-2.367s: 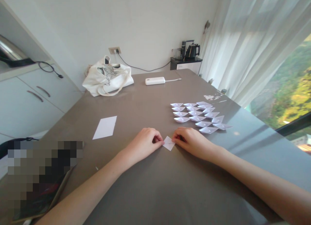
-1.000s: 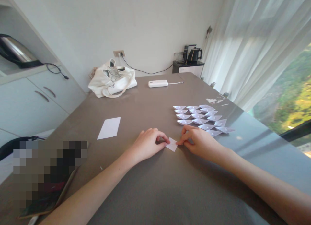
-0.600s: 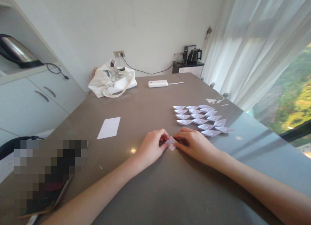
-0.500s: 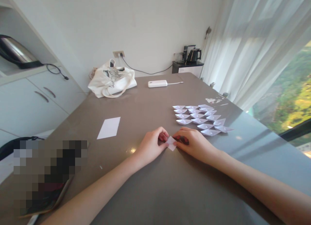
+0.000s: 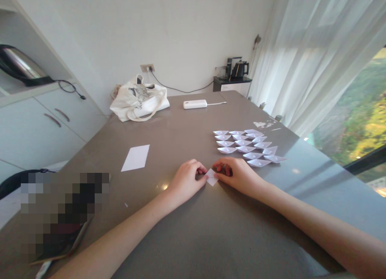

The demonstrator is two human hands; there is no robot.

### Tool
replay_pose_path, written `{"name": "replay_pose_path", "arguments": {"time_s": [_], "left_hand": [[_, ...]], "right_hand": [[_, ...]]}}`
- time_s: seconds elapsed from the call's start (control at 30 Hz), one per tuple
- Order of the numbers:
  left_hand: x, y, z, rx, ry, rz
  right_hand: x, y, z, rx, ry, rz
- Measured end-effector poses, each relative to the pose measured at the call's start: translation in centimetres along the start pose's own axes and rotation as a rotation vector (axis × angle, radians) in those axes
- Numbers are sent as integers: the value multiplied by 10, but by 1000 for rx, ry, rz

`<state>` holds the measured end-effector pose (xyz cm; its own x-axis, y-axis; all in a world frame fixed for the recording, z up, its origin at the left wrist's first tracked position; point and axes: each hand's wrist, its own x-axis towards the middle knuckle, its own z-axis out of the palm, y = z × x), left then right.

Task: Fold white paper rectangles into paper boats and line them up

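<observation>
A small folded white paper (image 5: 212,178), diamond-shaped from above, is pinched between both hands over the table (image 5: 193,230). My left hand (image 5: 189,176) grips its left corner with thumb and fingers. On the right corner, my right hand (image 5: 237,172) has a similar closed pinch. Several white paper boats (image 5: 241,143) stand in rows just beyond my right hand. A flat white sheet of paper (image 5: 135,158) lies to the left, apart from my hands.
A white bag (image 5: 140,102) sits at the table's far left, with a white power bank (image 5: 195,104) and short cable to its right. A pixelated dark object (image 5: 69,214) lies near my left forearm. Curtains (image 5: 289,62) hang along the right side.
Both hands keep hold of the folded paper in nearly the same place. The right fingers have shifted slightly, and the view has moved a little.
</observation>
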<state>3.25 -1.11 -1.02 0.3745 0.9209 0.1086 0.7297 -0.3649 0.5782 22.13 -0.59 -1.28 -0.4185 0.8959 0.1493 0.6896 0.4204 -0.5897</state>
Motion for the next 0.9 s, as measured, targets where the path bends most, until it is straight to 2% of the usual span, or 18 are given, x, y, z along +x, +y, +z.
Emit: {"name": "replay_pose_path", "arguments": {"time_s": [0.17,0.27,0.3,0.37,0.47,0.57,0.63,0.9], "left_hand": [[-1,-3,0,-161,-28,15],[-1,-3,-6,-199,50,103],[-1,-4,-9,-171,102,165],[-1,-6,-13,-50,128,311],[0,-10,-14,163,51,444],[-1,-14,-11,248,-38,452],[-2,-15,-10,244,-83,438],[2,-16,-13,116,-122,325]], "right_hand": [[0,-2,-3,7,-16,-7],[-2,-2,-7,13,42,-110],[-3,-1,-9,-10,67,-158],[-4,1,-12,-91,86,-261],[-5,3,-14,-184,-2,-388],[-5,1,-14,-222,-129,-419],[-5,0,-14,-243,-169,-402],[-3,5,-9,-147,-146,-321]]}}
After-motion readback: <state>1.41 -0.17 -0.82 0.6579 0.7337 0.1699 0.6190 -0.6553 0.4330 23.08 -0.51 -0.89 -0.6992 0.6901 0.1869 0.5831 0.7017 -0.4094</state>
